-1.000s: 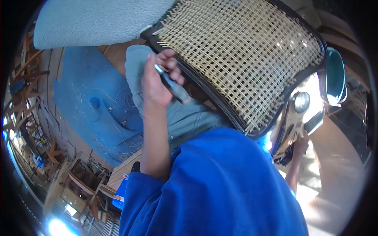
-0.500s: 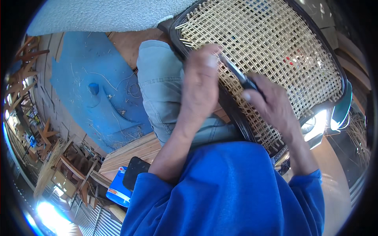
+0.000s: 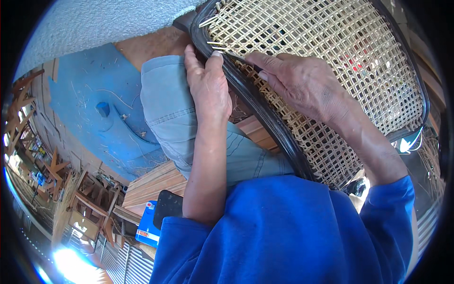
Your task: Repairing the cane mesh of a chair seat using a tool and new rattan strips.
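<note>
Watching the head view: the woven cane panel [image 3: 326, 40] lies beneath my right hand [image 3: 305, 85] and to the right of my left hand [image 3: 208, 85].
Slim tool [image 3: 241, 59]: I judge a slip, from pushing too hard, could nick my left thumb [image 3: 216, 54] near its tip.
Right hand: curled around the tool, forearm [image 3: 369, 137] slanting up-left.
Left hand: thumb and finger spread at the dark frame [image 3: 267, 115]; gripping, I cannot tell.

My shirt [image 3: 283, 227] is deep blue, my trousers [image 3: 168, 104] pale grey-green. I see straw-yellow cane webbing [image 3: 321, 33] patterned in an open lattice, its frame [image 3: 276, 128] near-black. The spread sheet [image 3: 80, 94] is a duller blue, the cloth [image 3: 104, 28] pale bluish white, the planks [image 3: 156, 182] brown-striped.
</note>
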`<state>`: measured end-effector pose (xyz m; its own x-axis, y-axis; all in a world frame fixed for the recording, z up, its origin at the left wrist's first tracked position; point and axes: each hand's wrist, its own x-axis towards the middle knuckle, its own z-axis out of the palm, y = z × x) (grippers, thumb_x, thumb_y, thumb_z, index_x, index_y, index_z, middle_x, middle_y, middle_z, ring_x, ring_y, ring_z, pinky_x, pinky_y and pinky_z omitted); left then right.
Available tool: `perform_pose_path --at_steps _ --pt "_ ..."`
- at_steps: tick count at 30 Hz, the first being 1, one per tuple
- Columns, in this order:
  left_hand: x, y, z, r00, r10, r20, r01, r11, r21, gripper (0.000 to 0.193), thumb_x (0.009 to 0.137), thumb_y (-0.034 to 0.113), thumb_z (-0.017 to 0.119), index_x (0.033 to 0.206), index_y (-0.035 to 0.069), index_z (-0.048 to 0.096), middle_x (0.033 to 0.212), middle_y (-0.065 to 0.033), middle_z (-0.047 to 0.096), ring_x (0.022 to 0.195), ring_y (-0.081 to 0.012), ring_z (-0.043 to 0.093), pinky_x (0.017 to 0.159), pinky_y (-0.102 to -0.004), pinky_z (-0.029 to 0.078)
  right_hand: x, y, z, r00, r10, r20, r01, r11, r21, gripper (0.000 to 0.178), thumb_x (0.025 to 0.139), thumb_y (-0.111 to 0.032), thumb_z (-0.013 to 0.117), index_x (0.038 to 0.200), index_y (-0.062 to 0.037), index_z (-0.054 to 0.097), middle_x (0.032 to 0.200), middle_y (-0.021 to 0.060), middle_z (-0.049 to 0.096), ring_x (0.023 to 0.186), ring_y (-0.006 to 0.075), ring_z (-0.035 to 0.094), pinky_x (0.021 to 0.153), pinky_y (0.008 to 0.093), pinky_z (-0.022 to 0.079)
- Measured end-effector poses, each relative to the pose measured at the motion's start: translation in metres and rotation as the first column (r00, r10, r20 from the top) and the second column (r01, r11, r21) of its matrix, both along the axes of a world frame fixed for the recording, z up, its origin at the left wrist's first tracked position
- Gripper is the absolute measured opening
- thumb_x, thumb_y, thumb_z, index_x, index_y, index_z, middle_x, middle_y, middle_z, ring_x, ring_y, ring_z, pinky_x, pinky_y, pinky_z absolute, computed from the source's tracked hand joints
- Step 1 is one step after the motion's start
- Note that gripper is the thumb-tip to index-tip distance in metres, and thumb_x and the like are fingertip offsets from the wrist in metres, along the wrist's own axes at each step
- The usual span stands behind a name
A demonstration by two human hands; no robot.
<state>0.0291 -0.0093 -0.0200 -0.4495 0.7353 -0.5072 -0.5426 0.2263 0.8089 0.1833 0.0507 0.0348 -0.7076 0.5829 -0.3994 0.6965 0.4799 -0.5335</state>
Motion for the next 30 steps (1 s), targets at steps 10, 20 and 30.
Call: perform_pose_path --at_steps 10,20,30 --pt "0.002 0.009 0.003 0.999 0.005 -0.04 -0.006 1.0 -0.024 0.054 0.083 -0.004 0.047 0.132 -0.005 0.027 0.114 -0.0149 0.052 0.099 -0.0181 0.054 0.087 -0.0286 0.043 -0.001 0.0 -0.002 0.996 0.076 0.035 -0.079 0.993 0.084 0.036 0.09 -0.021 0.049 0.126 -0.0155 0.05 0.076 0.0096 0.061 0.065 0.0253 0.063 0.055 0.0361 0.052" --pt "-0.013 0.006 -0.008 0.982 0.027 0.186 -0.04 0.997 0.064 0.058 0.079 0.0 0.046 0.133 -0.004 0.028 0.113 -0.0126 0.052 0.098 -0.0194 0.053 0.089 -0.0315 0.042 -0.014 0.052 -0.014 0.956 0.268 -0.124 -0.281 0.954 -0.104 0.032 0.094 -0.022 0.044 0.121 -0.0073 0.053 0.087 0.0152 0.062 0.081 0.0275 0.062 0.08 0.0356 0.051" --pt "-0.006 0.009 0.002 0.999 -0.021 -0.029 0.02 0.999 -0.027 0.053 0.082 -0.005 0.045 0.133 -0.003 0.031 0.111 -0.0111 0.052 0.096 -0.0151 0.051 0.088 -0.0279 0.041 0.005 0.02 -0.011 0.975 -0.061 -0.213 0.033 0.99 -0.135 0.03 0.092 -0.023 0.048 0.117 -0.0098 0.058 0.094 0.0138 0.066 0.078 0.0283 0.065 0.072 0.0387 0.052"
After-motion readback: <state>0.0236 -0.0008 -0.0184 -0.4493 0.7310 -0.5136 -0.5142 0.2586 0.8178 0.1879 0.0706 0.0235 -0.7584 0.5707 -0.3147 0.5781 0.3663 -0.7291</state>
